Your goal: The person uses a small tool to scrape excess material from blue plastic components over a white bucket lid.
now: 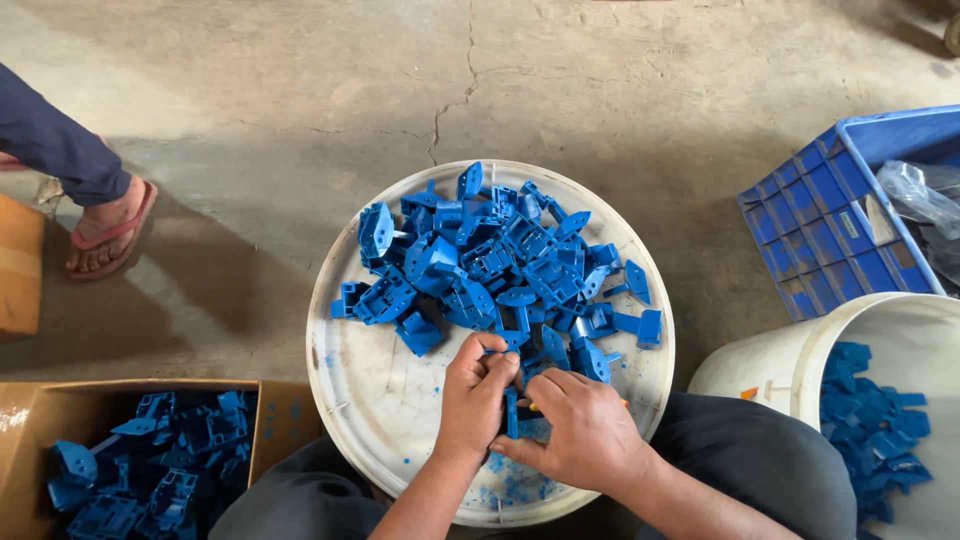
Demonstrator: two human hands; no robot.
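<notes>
I see both hands together over the near part of a round white tray (345,380) that rests on my lap. The left hand (475,395) is pinched shut on a small blue part (511,412), thumb and fingers closed at its upper end. The right hand (590,430) closes on the same part from the other side, fingers curled around its lower end; a sliver of yellow shows by the right fingers, too small to identify. The two hands touch each other at the part, which stands roughly upright between them, just above the tray's near rim.

Beyond the hands, a pile (490,260) of similar blue plastic parts covers the middle and far half of the tray. The pieces lie tangled at all angles; a few strays sit apart at the right edge of the pile. Small blue flecks dot the bare tray surface near the hands.

To my left on the floor, an open box (270,420) of cardboard holds more blue parts. To my right, a white bucket (770,365) also holds blue parts, seen against its inner wall. Behind the bucket stands a blue crate (820,225) with clear plastic film in it.

At the far left, another person's foot (105,235) in a sandal rests on the cracked concrete floor (300,100), well apart from the tray. My knees, in dark trousers, flank the tray's near edge.
</notes>
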